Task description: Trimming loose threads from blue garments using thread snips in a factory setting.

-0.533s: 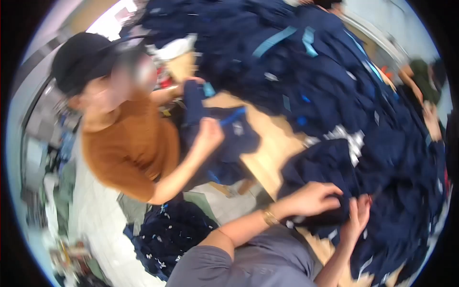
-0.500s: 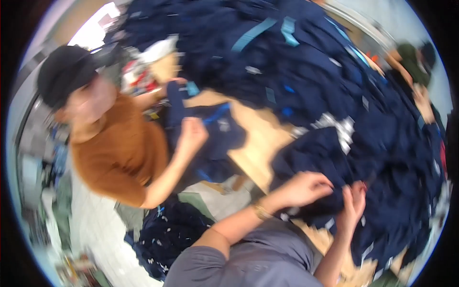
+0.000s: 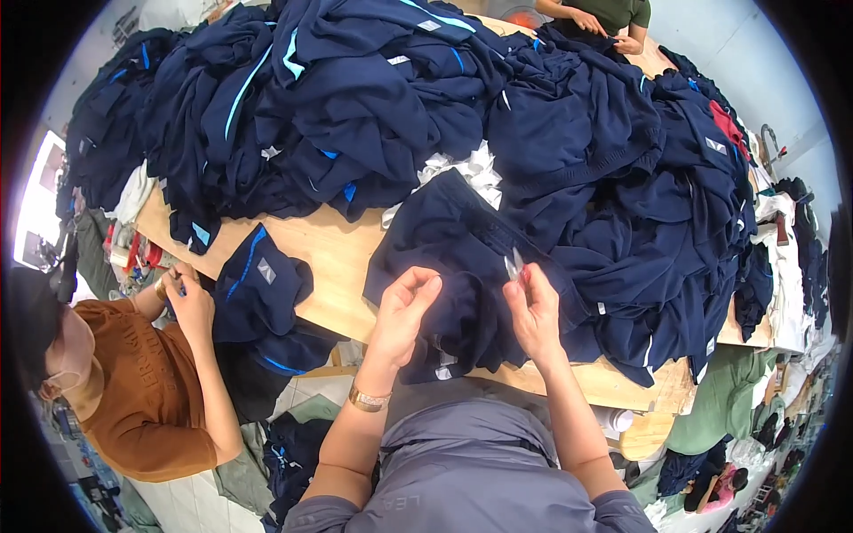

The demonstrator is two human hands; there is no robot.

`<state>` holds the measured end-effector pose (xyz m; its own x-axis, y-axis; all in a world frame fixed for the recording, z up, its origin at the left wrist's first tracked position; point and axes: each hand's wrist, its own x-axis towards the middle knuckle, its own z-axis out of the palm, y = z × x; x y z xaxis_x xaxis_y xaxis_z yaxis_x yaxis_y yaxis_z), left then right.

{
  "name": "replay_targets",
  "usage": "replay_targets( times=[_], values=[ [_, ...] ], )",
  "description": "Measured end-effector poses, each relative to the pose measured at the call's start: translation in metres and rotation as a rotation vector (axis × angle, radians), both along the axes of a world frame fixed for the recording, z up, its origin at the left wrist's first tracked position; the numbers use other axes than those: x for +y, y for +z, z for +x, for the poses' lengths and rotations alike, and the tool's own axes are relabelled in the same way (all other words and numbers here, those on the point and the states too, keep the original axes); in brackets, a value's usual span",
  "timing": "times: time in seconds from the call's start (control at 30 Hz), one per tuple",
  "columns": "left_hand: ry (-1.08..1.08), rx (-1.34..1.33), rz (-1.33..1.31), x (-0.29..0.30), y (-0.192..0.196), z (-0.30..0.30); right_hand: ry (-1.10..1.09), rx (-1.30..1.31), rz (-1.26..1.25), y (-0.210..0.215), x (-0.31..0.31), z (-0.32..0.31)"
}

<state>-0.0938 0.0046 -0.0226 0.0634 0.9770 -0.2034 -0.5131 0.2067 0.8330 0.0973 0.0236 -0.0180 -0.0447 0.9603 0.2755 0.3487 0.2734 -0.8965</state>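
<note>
1. On the pale wooden table (image 3: pixel 338 266) lies a dark navy cloth garment (image 3: pixel 413 226), under and beyond both hands: I'd smooth it before working; it looks soft, matte, rumpled, with a gathered band (image 3: pixel 486 222).
2. Left hand (image 3: pixel 402 306): fingers curled toward thumb (whether pinching anything, I cannot tell); I'd steady the cloth with it.
3. Right hand (image 3: pixel 536 311): grasping small, pointed, silver metal snips (image 3: pixel 514 265); I'd angle their tips off the fabric.

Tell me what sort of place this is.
Probably a garment workshop: navy garments lie heaped on a wooden table, the right hand holds what look like small snips, and a co-worker sits or stands nearby.
</note>
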Motion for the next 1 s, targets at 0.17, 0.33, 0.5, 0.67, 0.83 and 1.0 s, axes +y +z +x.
replay_targets(
  times=[0.17,0.33,0.5,0.67,0.83,1.0],
  values=[
    [-0.015,-0.047,-0.025,-0.001,0.006,0.001,0.084,-0.394,0.177,0.004,-0.006,0.003],
    [-0.028,-0.051,-0.044,0.001,0.009,-0.001,0.185,-0.527,0.242,0.008,-0.007,0.004],
    [-0.024,-0.027,-0.026,0.001,0.011,0.001,0.253,-0.583,0.213,0.012,-0.007,0.004],
    [-0.031,0.011,0.004,-0.001,0.014,0.003,0.238,-0.589,0.281,0.011,-0.006,0.002],
    [-0.066,0.079,0.034,-0.003,0.016,0.001,0.249,-0.592,0.295,0.013,-0.005,0.001],
    [-0.047,0.055,0.027,-0.002,0.014,0.001,0.181,-0.56,0.29,0.013,-0.005,0.006]
  ],
)
